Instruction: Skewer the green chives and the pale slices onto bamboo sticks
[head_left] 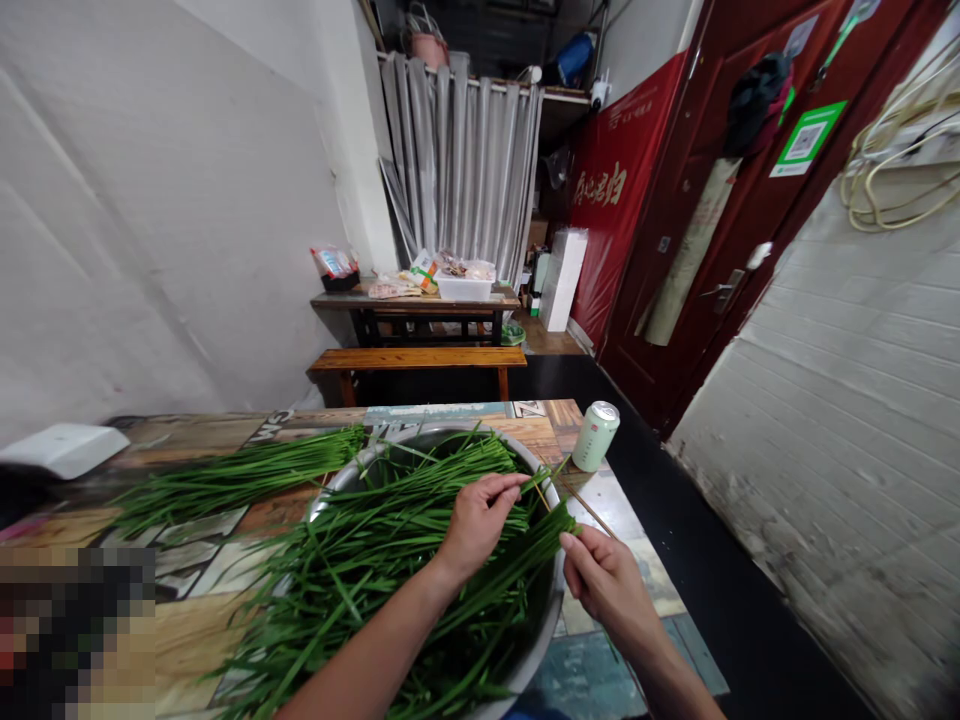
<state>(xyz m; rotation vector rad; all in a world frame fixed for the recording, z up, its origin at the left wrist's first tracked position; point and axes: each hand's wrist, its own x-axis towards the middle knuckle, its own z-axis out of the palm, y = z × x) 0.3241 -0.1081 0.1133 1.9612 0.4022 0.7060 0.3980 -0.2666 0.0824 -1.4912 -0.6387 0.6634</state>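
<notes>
The left hand has its grip pinched together on a thin chive stalk, thumb and fingertips closed around it above the right rim of the metal basin. The right hand sits just beside it, over the basin's edge, its grip closed with the thumb pressed against the cut ends of a bunch of chives; that bunch slants down into the basin. The basin is heaped with more chives, long green leaves lying crosswise and spilling over the rim. A second pile of chives lies on the counter to the left of the basin. A pale green can stands upright near the counter's far right corner, apart from the hands. A white box rests at the far left
</notes>
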